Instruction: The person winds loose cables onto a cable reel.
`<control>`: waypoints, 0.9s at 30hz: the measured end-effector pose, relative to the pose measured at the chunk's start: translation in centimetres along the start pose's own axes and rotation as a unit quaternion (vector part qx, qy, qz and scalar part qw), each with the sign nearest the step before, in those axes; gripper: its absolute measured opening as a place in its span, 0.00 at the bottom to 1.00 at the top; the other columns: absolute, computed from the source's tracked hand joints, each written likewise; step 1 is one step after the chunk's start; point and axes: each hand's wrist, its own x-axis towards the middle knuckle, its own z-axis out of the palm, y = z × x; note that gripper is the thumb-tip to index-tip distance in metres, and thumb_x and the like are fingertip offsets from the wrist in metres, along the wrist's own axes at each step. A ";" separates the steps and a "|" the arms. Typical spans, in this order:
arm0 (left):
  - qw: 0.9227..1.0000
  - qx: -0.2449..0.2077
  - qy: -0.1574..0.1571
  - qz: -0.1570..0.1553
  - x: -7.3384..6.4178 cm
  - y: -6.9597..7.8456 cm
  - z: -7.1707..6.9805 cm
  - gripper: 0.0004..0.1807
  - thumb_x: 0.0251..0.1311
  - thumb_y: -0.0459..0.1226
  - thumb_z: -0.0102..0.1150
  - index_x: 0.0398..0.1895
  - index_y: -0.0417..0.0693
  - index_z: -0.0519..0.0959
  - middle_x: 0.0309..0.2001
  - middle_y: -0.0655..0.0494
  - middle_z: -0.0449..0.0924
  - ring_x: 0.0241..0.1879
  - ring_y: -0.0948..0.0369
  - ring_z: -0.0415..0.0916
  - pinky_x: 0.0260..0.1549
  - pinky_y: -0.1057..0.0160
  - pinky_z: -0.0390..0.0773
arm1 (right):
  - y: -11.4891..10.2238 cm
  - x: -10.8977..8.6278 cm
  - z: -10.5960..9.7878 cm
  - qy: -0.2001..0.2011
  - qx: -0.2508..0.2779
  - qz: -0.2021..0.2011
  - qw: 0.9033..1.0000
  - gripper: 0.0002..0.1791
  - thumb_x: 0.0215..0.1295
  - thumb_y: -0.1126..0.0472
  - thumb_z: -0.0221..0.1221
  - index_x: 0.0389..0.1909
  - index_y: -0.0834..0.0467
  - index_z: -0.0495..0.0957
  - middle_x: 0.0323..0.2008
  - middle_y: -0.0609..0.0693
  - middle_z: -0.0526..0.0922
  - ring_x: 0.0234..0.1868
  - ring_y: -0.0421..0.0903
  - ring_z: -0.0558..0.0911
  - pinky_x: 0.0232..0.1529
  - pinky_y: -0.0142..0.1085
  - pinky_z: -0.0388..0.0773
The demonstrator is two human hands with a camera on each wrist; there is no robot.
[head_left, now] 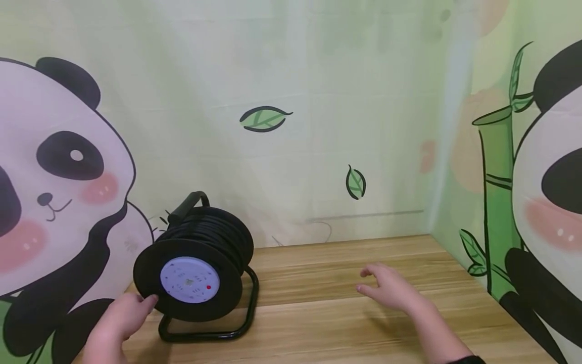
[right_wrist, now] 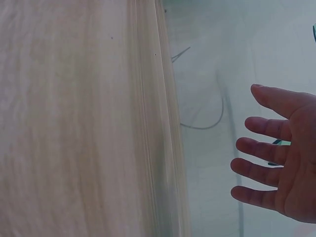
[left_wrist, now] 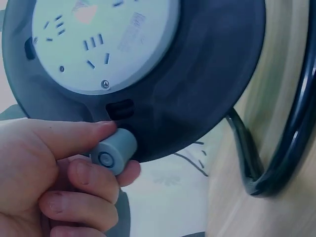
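A black extension cord reel (head_left: pixel 188 308) stands on the left of the table, with black cable (head_left: pixel 206 227) wound round its drum and a pale socket panel (head_left: pixel 175 275) on its face. My left hand (head_left: pixel 123 316) is at the disc's lower left edge. In the left wrist view, its thumb and fingers grip a small grey crank knob (left_wrist: pixel 118 148) on the disc. Over the table's right half, my right hand (head_left: pixel 391 288) is held up with its fingers relaxed and holds nothing. The right wrist view shows that palm (right_wrist: pixel 298 173) with the fingers spread.
The reel's tubular black stand (head_left: pixel 252 303) rests on the wooden table (head_left: pixel 309 323). A handle (head_left: pixel 184 208) tops the reel. Behind the table hangs a pale green cloth (head_left: pixel 318 76) with printed leaves, and panda prints (head_left: pixel 59 111) flank both sides.
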 end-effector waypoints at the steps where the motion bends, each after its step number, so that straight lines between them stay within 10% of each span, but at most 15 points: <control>1: 1.000 0.003 0.004 -0.002 -0.1 0.0 -0.2 0.31 0.76 0.48 0.44 0.44 0.21 0.77 0.43 0.27 0.79 0.44 0.36 0.78 0.44 0.38 0.76 | 0.0 0.0 0.0 -0.001 0.001 0.000 1.000 0.22 0.67 0.49 0.67 0.52 0.61 0.80 0.55 0.59 0.81 0.58 0.62 0.78 0.59 0.58 0.72; 13: 0.996 -0.039 0.076 -0.039 -1.1 1.3 -1.9 0.40 0.79 0.54 0.32 0.50 0.18 0.74 0.50 0.19 0.74 0.50 0.28 0.73 0.45 0.38 0.75 | 0.1 0.0 0.0 0.001 0.000 -0.007 1.000 0.21 0.66 0.49 0.67 0.50 0.61 0.81 0.53 0.59 0.82 0.57 0.62 0.79 0.57 0.58 0.73; 19: 0.988 -0.063 0.134 -0.042 -1.3 2.2 -2.1 0.40 0.78 0.57 0.31 0.38 0.29 0.80 0.29 0.41 0.74 0.34 0.45 0.71 0.33 0.49 0.69 | 0.1 0.0 0.1 0.002 0.002 -0.006 1.000 0.20 0.66 0.51 0.67 0.50 0.61 0.81 0.53 0.59 0.82 0.57 0.62 0.79 0.57 0.58 0.74; 27: 0.975 -0.095 0.190 -0.058 -1.9 3.8 -2.2 0.42 0.75 0.61 0.36 0.51 0.23 0.75 0.37 0.33 0.77 0.39 0.42 0.72 0.33 0.49 0.71 | 0.1 0.0 0.1 -0.002 0.010 -0.003 1.000 0.19 0.67 0.52 0.67 0.50 0.62 0.80 0.53 0.60 0.82 0.54 0.63 0.80 0.55 0.58 0.75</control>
